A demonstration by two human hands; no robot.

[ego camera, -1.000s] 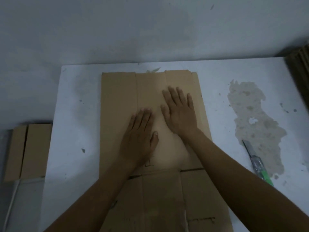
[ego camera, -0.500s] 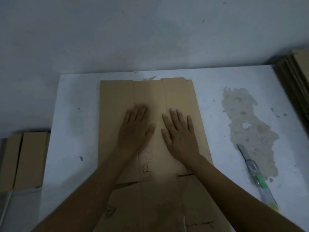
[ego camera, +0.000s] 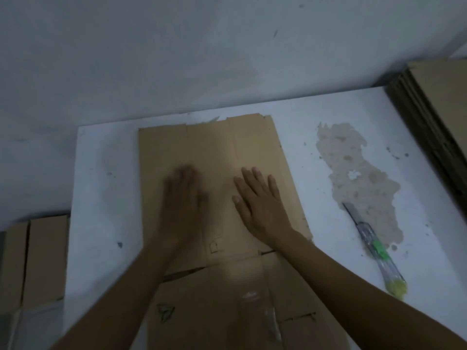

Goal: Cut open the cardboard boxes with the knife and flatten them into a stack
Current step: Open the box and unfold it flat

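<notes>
Head view: since half a second ago I see the two hands have drawn apart on the flattened cardboard box. The left hand, smeared with motion, now lies nearer the sheet's left edge. The right hand sits just right of the middle. Both lie palm-down with fingers straight, gripping nothing, flat on the cardboard. The sheet's near flaps run out of the bottom of the frame, and its far end stops just short of the bench's far edge. The knife lies well to the right of the right hand, toward the bench's right edge, with its blade pointing away over a worn patch. Bare bench flanks the sheet on both sides. At the far right corner a stack of flat cardboard shows more of itself than before. Beyond the left edge, lower down, I see more cardboard boxes.
</notes>
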